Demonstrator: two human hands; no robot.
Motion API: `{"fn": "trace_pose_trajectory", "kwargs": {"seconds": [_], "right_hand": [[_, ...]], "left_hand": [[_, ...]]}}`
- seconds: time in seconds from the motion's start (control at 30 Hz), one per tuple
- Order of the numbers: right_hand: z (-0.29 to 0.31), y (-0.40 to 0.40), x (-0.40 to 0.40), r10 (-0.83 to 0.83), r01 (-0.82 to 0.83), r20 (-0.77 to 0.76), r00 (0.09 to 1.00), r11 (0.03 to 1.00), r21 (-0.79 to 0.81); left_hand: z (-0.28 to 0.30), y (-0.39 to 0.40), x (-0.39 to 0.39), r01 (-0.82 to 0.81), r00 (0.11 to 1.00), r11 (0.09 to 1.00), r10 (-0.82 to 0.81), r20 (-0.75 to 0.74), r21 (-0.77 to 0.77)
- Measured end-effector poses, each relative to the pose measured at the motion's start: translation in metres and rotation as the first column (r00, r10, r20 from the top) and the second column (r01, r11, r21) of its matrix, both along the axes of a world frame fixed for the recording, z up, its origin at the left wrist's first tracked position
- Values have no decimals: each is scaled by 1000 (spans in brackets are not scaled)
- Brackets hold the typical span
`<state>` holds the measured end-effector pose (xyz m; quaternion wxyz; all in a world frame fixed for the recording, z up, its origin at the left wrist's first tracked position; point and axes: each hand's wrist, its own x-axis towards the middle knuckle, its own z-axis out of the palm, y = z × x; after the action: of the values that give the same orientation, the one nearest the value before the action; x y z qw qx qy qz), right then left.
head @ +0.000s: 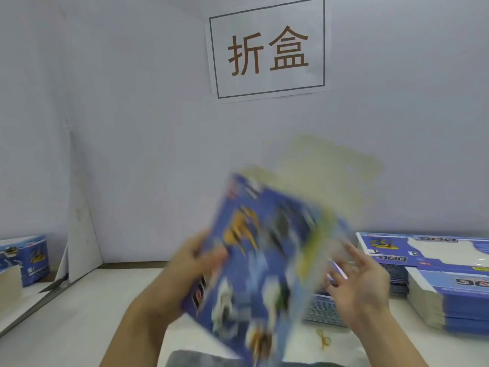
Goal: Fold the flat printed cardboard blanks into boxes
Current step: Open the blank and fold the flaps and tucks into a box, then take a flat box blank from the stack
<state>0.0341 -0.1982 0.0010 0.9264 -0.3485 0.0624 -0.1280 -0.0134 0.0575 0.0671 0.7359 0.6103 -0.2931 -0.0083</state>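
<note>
At centre frame the blank (264,260) hangs blurred above the surface (87,308), the left hand (195,260) pinching its edge while the right hand (362,276) is spread and released beside it. One grip only: I judge it could slip or crease off-line. No containers are open; a folded box (34,258) stands at left, stacks (436,274) at right.

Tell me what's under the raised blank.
Under the blank, the white table and a stack edge show. The rest is covered.
</note>
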Motion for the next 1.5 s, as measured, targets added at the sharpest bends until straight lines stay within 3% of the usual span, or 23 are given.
{"fn": "trace_pose_trajectory", "kwargs": {"seconds": [0.07, 0.1, 0.13, 0.2, 0.27, 0.3, 0.33, 0.4, 0.47, 0.53, 0.67, 0.83, 0.9, 1.0, 1.03, 1.1, 1.17, 1.2, 1.23, 1.3, 1.37, 1.47, 1.5], "right_hand": [[0, 3, -3, 8, -8, -2, 1000, 998, -59], [-1, 4, -1, 3, -3, -5, 1000, 996, -94], [0, 5, -2, -14, 11, -23, 1000, 994, -107], [1, 10, -3, -5, 1, -33, 999, 991, -136], [2, 14, -6, 0, -6, -37, 999, 986, -165], [2, 14, -5, 0, -7, -42, 999, 985, -171], [1, 14, -6, -9, -1, -56, 998, 983, -184], [1, 14, -5, -24, 11, -59, 998, 978, -209], [1, 14, -4, -21, 8, -58, 998, 977, -212], [1, 14, -4, -11, 0, -51, 999, 976, -218], [-3, 17, 0, -32, 20, -38, 999, 961, -276], [-3, 19, -1, -80, 87, 35, 996, 918, -387], [-2, 23, -4, -205, 251, 156, 966, 882, -398], [5, 29, -7, -450, 565, 345, 824, 702, -433], [8, 30, -7, -424, 552, 356, 833, 680, -483], [18, 35, -10, -65, 225, 269, 961, 749, -623], [28, 42, -11, 260, -130, 104, 960, 744, -656], [30, 47, -10, 302, -176, 103, 948, 764, -620], [31, 52, -9, 280, -151, 137, 950, 797, -585], [32, 53, -7, 46, 69, 190, 981, 829, -555], [34, 39, -6, -87, 174, 188, 978, 838, -517], [41, 9, -11, 78, 51, 249, 965, 878, -476], [44, 1, -14, 144, -1, 263, 954, 879, -477]], "left_hand": [[6, 12, 12, -226, 973, 863, 225, -58, -452], [11, 18, 13, -290, 953, 777, 291, -89, -559], [12, 21, 17, -401, 910, 741, 388, -144, -538], [-3, 20, 24, -507, 862, 808, 473, -182, -299], [-23, 5, 29, -513, 856, 857, 515, -47, 50], [-34, -5, 33, -512, 855, 823, 515, 59, 247], [-48, -13, 41, -501, 861, 737, 477, 176, 453], [-78, -25, 57, -549, 822, 399, 416, 388, 734], [-97, -28, 62, -614, 740, 105, 420, 525, 782], [-108, -26, 62, -654, 687, 26, 437, 580, 756], [-103, -25, 64, -779, 573, 91, 508, 643, 621], [-86, -25, 55, -841, 511, 95, 462, 725, 532], [-77, -22, 49, -934, 342, 73, 463, 818, 349], [-60, -25, 40, -992, 71, -58, 492, 868, 115], [-53, -26, 37, -995, 13, -76, 509, 860, 60], [-43, -33, 31, -998, -42, -68, 535, 844, -7], [-36, -51, 22, -999, -34, 9, 491, 870, -44], [-34, -62, 18, -995, 6, 88, 433, 901, -36], [-32, -74, 15, -984, 64, 177, 363, 930, -1], [-32, -94, 9, -927, 246, 341, 242, 938, 155], [-34, -103, 7, -852, 411, 430, 198, 890, 297], [-32, -93, 10, -788, 533, 562, 415, 738, 253], [-28, -86, 12, -807, 519, 562, 534, 668, 178]]}}
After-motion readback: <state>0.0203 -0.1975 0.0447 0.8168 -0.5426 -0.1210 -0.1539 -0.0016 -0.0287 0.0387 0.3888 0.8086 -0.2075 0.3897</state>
